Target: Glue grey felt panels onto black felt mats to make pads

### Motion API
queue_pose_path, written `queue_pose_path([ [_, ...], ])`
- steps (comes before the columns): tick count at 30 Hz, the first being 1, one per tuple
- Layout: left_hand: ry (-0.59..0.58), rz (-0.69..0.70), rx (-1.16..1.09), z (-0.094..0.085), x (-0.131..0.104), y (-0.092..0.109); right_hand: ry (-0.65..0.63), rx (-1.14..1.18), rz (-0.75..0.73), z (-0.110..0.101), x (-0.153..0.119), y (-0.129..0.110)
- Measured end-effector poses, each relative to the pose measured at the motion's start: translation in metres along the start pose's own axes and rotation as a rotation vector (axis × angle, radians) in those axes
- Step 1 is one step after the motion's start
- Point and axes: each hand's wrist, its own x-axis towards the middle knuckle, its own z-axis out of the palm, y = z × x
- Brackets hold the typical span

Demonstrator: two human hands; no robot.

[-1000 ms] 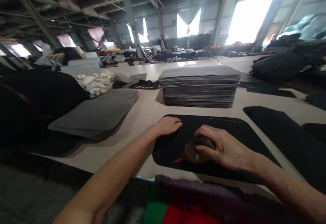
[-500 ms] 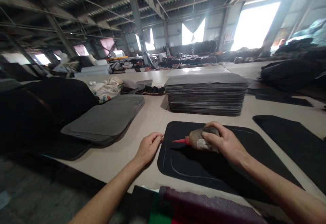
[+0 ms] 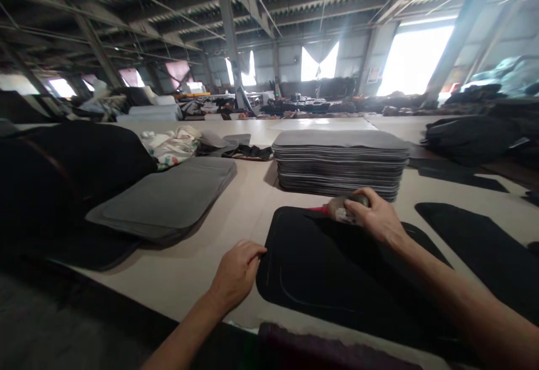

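Over to the far edge of the mat [image 3: 311,263] goes the bottle [image 3: 338,211], right hand [image 3: 375,217] wrapped round it, red tip [image 3: 319,209] pointing left; left hand [image 3: 236,273] at the left edge, pinching or not I can't tell: tip low, squeeze steady, mat flat works best

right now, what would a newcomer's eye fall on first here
The red-tipped bottle stands out, held in the right hand over the far edge of a black sheet. Behind that sheet rises a tall grey stack. A bright opening glares at the upper right.
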Motion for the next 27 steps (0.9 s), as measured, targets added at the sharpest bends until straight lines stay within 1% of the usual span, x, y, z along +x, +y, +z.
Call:
queue_pose_path([
  [3,-0.01,0.037,0.048,0.0,-0.002,0.001,-0.05,-0.067,-0.06,0.013,0.005,-0.002],
  [6,-0.022,0.071,0.09,0.0,-0.002,0.002,-0.079,-0.122,-0.155,0.025,0.007,-0.009],
  [9,-0.028,0.095,0.12,0.0,-0.001,0.003,-0.091,-0.21,-0.267,0.028,0.009,-0.016],
  [12,-0.025,0.1,0.14,0.0,0.0,0.002,-0.111,-0.309,-0.328,0.017,0.014,-0.021],
  [15,-0.024,0.098,0.148,0.0,0.0,0.002,-0.12,-0.386,-0.302,-0.003,0.019,-0.018],
  [18,-0.031,0.099,0.147,0.001,0.0,0.002,-0.13,-0.413,-0.262,-0.023,0.024,-0.006],
  [21,-0.032,0.097,0.141,0.001,0.0,0.003,-0.12,-0.407,-0.199,-0.038,0.029,0.012],
  [24,-0.034,0.093,0.134,0.001,0.0,0.003,-0.087,-0.383,-0.166,-0.043,0.03,0.024],
  [27,-0.042,0.09,0.128,0.001,0.001,0.002,-0.079,-0.332,-0.193,-0.037,0.026,0.021],
])
